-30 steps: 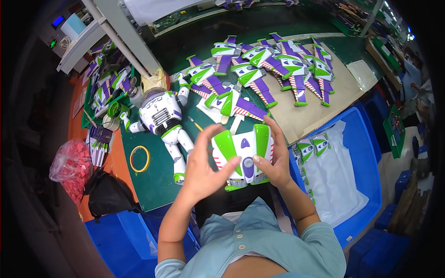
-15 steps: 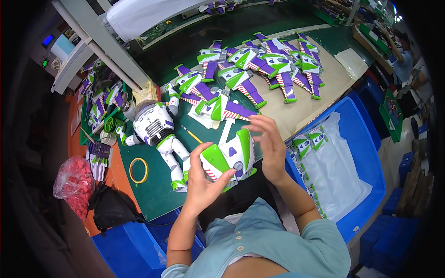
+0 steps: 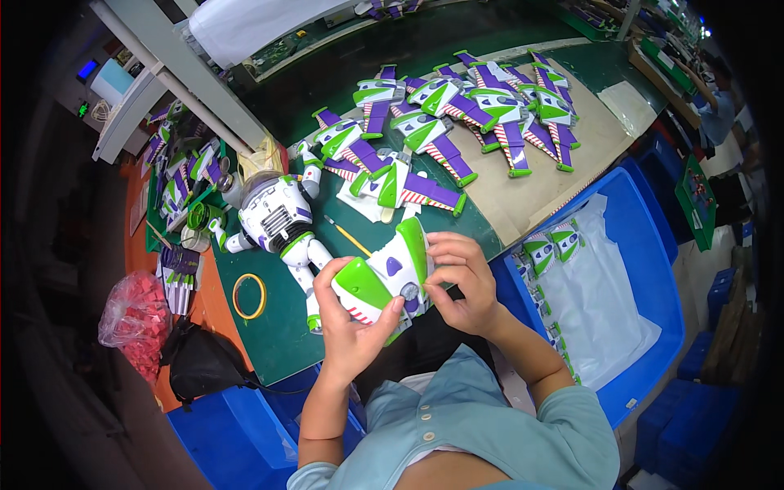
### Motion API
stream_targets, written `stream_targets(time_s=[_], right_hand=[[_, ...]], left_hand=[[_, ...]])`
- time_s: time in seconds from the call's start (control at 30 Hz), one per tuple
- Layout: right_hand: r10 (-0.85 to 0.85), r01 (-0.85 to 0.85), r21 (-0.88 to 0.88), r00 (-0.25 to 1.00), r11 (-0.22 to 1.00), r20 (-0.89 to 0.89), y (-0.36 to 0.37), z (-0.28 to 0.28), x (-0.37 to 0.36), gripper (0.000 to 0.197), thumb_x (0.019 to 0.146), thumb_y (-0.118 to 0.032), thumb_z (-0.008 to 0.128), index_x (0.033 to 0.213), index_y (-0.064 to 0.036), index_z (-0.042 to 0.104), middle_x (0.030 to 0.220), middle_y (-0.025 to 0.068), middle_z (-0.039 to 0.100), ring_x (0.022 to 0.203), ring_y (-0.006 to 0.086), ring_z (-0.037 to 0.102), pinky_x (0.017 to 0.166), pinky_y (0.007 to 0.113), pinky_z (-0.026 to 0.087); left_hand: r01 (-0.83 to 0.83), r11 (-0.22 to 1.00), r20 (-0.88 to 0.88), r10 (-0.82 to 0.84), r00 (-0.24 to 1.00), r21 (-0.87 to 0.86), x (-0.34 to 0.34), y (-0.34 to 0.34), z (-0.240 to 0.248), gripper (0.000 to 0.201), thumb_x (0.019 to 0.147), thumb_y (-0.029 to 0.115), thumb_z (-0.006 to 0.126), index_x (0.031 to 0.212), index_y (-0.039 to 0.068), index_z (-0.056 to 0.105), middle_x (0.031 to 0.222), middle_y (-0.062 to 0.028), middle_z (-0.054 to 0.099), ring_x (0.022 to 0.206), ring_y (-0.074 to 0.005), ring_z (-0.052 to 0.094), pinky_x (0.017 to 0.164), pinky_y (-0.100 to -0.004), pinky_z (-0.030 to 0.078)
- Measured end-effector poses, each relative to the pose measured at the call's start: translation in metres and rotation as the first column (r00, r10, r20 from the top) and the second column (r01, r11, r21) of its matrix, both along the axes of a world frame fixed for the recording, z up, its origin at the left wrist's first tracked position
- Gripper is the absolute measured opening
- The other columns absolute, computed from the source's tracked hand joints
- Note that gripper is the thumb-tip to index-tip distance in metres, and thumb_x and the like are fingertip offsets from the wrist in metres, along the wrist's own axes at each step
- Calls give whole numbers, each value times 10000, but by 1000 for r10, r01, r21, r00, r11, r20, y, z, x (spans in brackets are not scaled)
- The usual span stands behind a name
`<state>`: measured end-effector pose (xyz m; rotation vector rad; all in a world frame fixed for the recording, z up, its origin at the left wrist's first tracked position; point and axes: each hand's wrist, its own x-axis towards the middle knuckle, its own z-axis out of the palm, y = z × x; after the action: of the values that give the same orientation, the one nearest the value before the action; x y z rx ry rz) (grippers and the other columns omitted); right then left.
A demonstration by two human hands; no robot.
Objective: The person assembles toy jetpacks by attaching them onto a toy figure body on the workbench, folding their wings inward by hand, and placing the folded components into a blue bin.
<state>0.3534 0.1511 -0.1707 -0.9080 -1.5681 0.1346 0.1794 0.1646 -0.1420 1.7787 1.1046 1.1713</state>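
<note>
A white and green toy wing pack with a purple emblem and red-striped edges is held up over the near edge of the table. My left hand grips its left side, thumb across the lower front. At the pack's right edge, the fingers of my right hand are curled, thumb and forefinger pinched against its side. Behind it, a white, green and purple toy spaceman figure lies on the table. A thin yellow-handled brush lies between the figure and the pack.
Several wing packs with purple wings are heaped on brown cardboard. At right stands a blue bin with packs on white lining. A tape roll, a bag of red pieces and a black pouch sit left.
My right hand has come down and inward to the pack's right edge, its raised fingers now curled. The pack has shifted slightly left, still in my left hand.
</note>
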Motion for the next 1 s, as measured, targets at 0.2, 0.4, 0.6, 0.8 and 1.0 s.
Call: stream_targets(time_s=[0.2, 0.4, 0.6, 0.8, 1.0], right_hand=[[-129, 127, 82, 992, 989, 17, 0, 13, -3, 302, 611, 54, 703, 867, -44, 578, 938, 107, 563, 827, 258, 570, 644, 332, 482], [-140, 128, 206, 989, 970, 47, 2, 7, -8, 321, 607, 67, 702, 891, -27, 588, 874, 92, 570, 735, 253, 584, 615, 322, 489], [-132, 120, 214, 990, 969, 45, 3, 8, -9, 336, 598, 78, 697, 910, -6, 603, 873, 91, 571, 736, 247, 591, 610, 317, 496], [-103, 85, 243, 992, 966, 65, 4, 1, -9, 314, 615, 82, 688, 908, 9, 603, 887, 99, 574, 746, 254, 594, 608, 312, 498], [-19, 19, 187, 1000, 982, -5, 3, -2, -11, 305, 619, 75, 700, 888, -3, 579, 872, 106, 577, 746, 254, 591, 615, 315, 500]], left_hand=[[14, 991, -109, 0, 994, 129, -1, -4, 4, 706, 658, 146, 783, 1192, -21, 353, 1125, -151, 424, 982, -233, 494, 838, -331, 418], [7, 945, -186, 57, 981, 327, -1, -11, 5, 710, 647, 150, 794, 1186, -12, 362, 1102, -163, 441, 958, -264, 507, 816, -343, 417], [2, 943, -204, 70, 976, 334, -1, -12, 5, 715, 644, 148, 796, 1186, -17, 360, 1093, -165, 444, 942, -266, 512, 806, -345, 419], [11, 954, -191, 48, 980, 299, -5, -14, -2, 710, 671, 157, 765, 1203, -13, 327, 1135, -134, 374, 1017, -208, 435, 880, -318, 370], [-25, 929, -196, 104, 975, 369, -10, -11, -2, 716, 672, 170, 770, 1201, -8, 321, 1134, -133, 371, 1015, -201, 424, 873, -305, 366]])
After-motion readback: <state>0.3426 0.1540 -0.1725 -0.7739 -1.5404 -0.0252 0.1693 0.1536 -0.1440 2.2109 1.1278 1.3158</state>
